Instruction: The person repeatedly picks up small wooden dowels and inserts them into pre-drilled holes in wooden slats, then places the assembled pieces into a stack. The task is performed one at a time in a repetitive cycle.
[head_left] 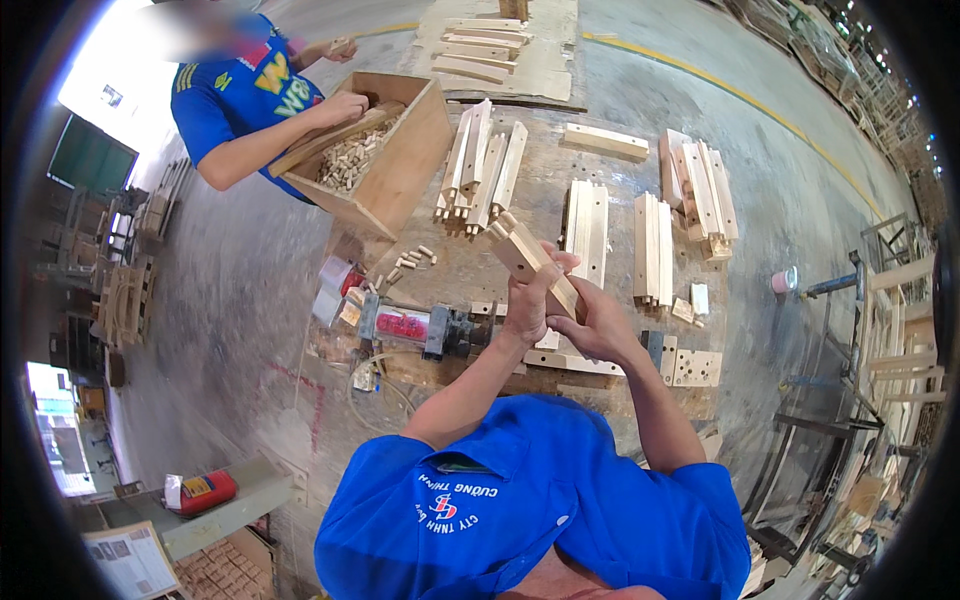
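A short wooden rail [522, 252] is raised above the workbench, tilted, with dowels standing out of its far end and a dark hole in its side. My left hand [533, 300] is closed round its middle, and my right hand [598, 322] grips the near end. Beneath my left wrist a clamp-like device [440, 332] with a clear tube and red contents lies on the bench. Loose dowels [405, 262] are scattered left of the rail. Beyond my hands lie several pale wooden bars [586, 225], partly hidden by the held rail.
Bundles of doweled bars [482, 165] and more stacked bars [700, 185] cover the far bench [620, 170]. At the far left a co-worker [250, 100] reaches over a wooden box [400, 165] of dowels. Drilled blocks [697, 367] lie at the near right; a metal rack [855, 330] stands beyond.
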